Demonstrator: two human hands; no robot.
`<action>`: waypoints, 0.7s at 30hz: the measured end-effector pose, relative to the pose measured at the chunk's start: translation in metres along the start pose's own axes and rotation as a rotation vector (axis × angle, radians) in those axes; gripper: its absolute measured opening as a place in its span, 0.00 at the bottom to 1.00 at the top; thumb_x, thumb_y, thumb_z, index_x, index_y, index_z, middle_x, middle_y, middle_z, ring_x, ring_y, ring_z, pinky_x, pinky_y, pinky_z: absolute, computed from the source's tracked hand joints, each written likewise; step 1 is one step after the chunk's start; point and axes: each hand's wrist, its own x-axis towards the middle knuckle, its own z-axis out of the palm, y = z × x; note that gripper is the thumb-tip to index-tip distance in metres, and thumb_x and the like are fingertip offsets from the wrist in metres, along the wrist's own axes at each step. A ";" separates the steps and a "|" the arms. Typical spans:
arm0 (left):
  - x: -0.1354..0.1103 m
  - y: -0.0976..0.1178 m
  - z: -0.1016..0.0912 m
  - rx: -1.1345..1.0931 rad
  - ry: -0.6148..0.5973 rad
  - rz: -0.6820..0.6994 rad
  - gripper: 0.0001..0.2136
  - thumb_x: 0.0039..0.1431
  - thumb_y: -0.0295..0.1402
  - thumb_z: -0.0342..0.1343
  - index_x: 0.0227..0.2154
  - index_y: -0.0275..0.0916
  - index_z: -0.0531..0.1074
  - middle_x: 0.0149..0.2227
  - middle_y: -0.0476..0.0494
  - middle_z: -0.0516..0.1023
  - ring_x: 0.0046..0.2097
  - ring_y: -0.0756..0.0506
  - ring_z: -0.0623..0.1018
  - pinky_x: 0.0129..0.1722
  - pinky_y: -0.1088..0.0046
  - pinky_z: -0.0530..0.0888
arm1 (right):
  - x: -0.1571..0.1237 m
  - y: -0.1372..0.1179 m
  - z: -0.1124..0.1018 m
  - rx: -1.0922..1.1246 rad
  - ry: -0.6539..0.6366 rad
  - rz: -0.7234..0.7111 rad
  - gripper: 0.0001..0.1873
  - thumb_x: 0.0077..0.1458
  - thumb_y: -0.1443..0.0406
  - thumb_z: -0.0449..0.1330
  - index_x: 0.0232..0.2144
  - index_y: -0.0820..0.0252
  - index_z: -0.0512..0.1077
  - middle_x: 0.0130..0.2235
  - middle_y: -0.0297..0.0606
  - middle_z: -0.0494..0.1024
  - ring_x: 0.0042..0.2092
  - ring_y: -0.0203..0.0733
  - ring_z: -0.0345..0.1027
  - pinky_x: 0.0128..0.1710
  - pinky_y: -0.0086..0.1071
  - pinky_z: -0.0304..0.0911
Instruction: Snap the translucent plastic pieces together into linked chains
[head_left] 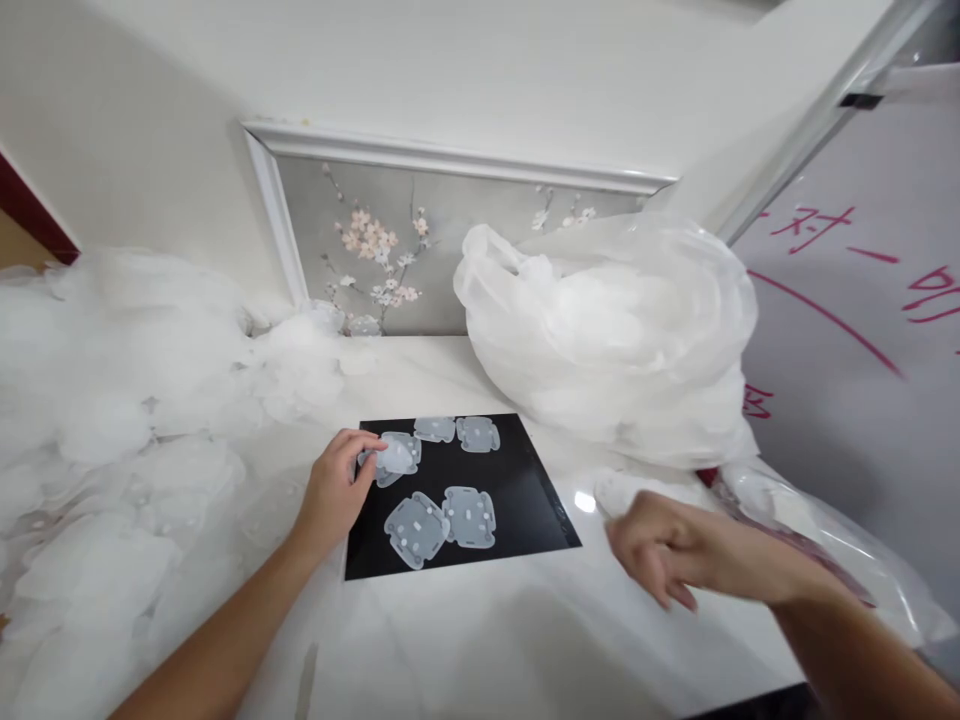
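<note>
My left hand (341, 490) is at the left edge of a black sheet (517, 500), thumb and fingers closed on the edge of a translucent plastic piece (401, 455). That piece overlaps another like it. Several similar squarish pieces with notched edges and small pale spots lie on the sheet, among them a near one (418, 530) and its neighbour (470, 517). Right of the sheet, my right hand (664, 545) hovers over the white table, blurred, its fingers curled in. Whatever it may hold is hidden.
Piles of whitish translucent pieces (135, 350) cover the left side. A full, clear plastic bag (607, 330) stands behind the sheet, with another clear bag (825, 540) at the right. A framed flower picture (390, 250) and a whiteboard with red writing (847, 300) border the table (465, 640).
</note>
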 end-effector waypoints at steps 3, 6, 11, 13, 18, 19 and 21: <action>0.004 -0.006 0.003 -0.005 0.000 -0.007 0.09 0.60 0.32 0.48 0.35 0.42 0.74 0.42 0.44 0.77 0.46 0.43 0.77 0.44 0.65 0.74 | -0.004 0.002 0.007 -0.138 0.160 0.114 0.04 0.54 0.62 0.62 0.32 0.54 0.76 0.28 0.35 0.77 0.28 0.38 0.68 0.28 0.30 0.62; 0.005 -0.008 0.005 -0.002 0.006 0.008 0.09 0.60 0.32 0.48 0.34 0.42 0.74 0.41 0.44 0.77 0.46 0.43 0.77 0.45 0.65 0.73 | 0.045 0.024 0.008 -0.176 0.457 0.112 0.12 0.54 0.60 0.60 0.42 0.53 0.72 0.39 0.39 0.78 0.35 0.43 0.72 0.35 0.36 0.67; 0.002 -0.003 0.001 0.013 -0.010 0.043 0.09 0.61 0.32 0.48 0.34 0.42 0.74 0.40 0.44 0.77 0.44 0.44 0.77 0.44 0.65 0.74 | 0.155 0.054 -0.005 -0.046 0.828 0.128 0.20 0.44 0.66 0.64 0.42 0.60 0.68 0.40 0.40 0.74 0.31 0.36 0.67 0.39 0.38 0.68; 0.001 0.000 -0.001 0.022 -0.024 0.054 0.09 0.61 0.31 0.48 0.34 0.43 0.74 0.41 0.44 0.76 0.45 0.43 0.76 0.43 0.66 0.74 | 0.176 0.054 -0.011 0.044 0.828 0.144 0.27 0.37 0.70 0.66 0.44 0.60 0.68 0.39 0.37 0.73 0.28 0.34 0.65 0.34 0.35 0.68; 0.001 0.003 -0.003 0.028 -0.008 0.066 0.10 0.62 0.31 0.47 0.35 0.43 0.74 0.42 0.43 0.77 0.45 0.43 0.76 0.42 0.66 0.74 | 0.137 0.025 -0.008 0.185 0.712 0.064 0.12 0.41 0.64 0.67 0.30 0.59 0.70 0.27 0.31 0.71 0.29 0.36 0.66 0.32 0.32 0.64; 0.001 0.003 -0.003 0.020 0.000 0.066 0.10 0.62 0.31 0.47 0.35 0.43 0.74 0.41 0.44 0.77 0.45 0.43 0.77 0.42 0.66 0.74 | 0.121 0.014 0.001 0.228 0.663 0.022 0.11 0.45 0.61 0.66 0.26 0.59 0.69 0.24 0.30 0.70 0.28 0.36 0.65 0.31 0.32 0.63; 0.001 0.002 -0.002 -0.004 0.020 0.069 0.09 0.61 0.31 0.47 0.34 0.43 0.74 0.39 0.45 0.78 0.43 0.44 0.77 0.43 0.67 0.74 | 0.092 -0.015 0.031 0.281 0.616 -0.031 0.13 0.48 0.56 0.64 0.23 0.57 0.67 0.24 0.32 0.73 0.28 0.38 0.66 0.31 0.33 0.62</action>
